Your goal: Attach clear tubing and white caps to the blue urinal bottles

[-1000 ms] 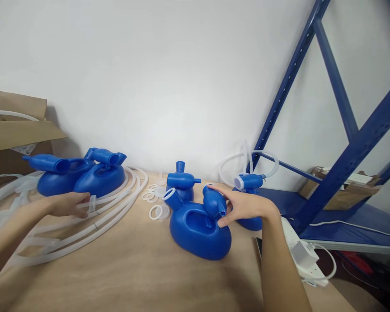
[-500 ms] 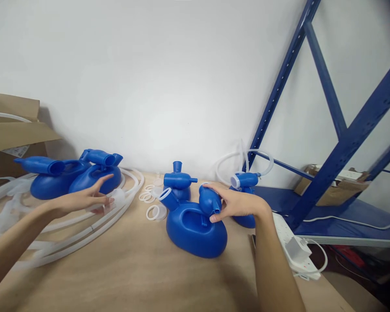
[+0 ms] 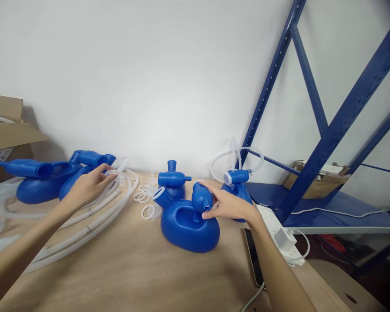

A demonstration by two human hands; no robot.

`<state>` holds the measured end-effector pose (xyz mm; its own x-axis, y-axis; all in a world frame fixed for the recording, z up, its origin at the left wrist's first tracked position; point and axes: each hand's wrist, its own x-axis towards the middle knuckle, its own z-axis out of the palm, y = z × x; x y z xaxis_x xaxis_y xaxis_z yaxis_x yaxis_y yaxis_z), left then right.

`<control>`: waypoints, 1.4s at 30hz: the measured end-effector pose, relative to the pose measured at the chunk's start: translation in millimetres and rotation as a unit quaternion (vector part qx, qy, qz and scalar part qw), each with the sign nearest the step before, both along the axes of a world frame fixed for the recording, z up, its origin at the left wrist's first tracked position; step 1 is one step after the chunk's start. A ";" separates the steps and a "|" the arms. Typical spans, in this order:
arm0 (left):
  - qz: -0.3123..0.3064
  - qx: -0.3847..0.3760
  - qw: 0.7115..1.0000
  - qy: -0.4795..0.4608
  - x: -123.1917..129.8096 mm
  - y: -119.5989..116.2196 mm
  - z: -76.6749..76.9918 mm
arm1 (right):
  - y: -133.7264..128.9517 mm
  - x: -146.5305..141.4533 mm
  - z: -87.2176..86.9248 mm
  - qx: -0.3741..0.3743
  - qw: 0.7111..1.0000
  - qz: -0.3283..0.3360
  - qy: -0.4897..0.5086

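Observation:
A blue oval container (image 3: 190, 236) with a slanted neck, ringed in white at its mouth, rests mid-table. My right hand (image 3: 225, 203) is wrapped round a small blue bulb-shaped part (image 3: 202, 197) on top of it, the spout facing me. On the left, my left hand (image 3: 92, 184) pinches a translucent white piece (image 3: 120, 168) above coiled white tubing (image 3: 108, 216). Behind that hand sit blue containers (image 3: 35, 190) with cylinders on top. Another blue container (image 3: 173, 190) stands behind the middle one, near several white rings (image 3: 146, 211).
At the far left is an open cardboard box (image 3: 16, 134). A blue container with a tube (image 3: 238, 177) stands at the back right. A phone (image 3: 254, 255) and power strip (image 3: 277, 234) lie near the right edge, beside a blue metal shelf (image 3: 325, 212).
My left hand has closed on the translucent piece and lifted it. The view has shifted right, bringing the phone into sight. My right hand still holds the blue bulb-shaped part.

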<state>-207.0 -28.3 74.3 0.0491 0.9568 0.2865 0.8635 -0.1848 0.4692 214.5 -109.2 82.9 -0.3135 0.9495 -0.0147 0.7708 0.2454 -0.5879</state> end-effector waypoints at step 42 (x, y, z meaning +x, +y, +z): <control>-0.110 0.242 0.946 -0.185 139.5 -13.5 -120.9 | 11.7 -31.6 -101.8 0.209 0.938 -0.116 0.249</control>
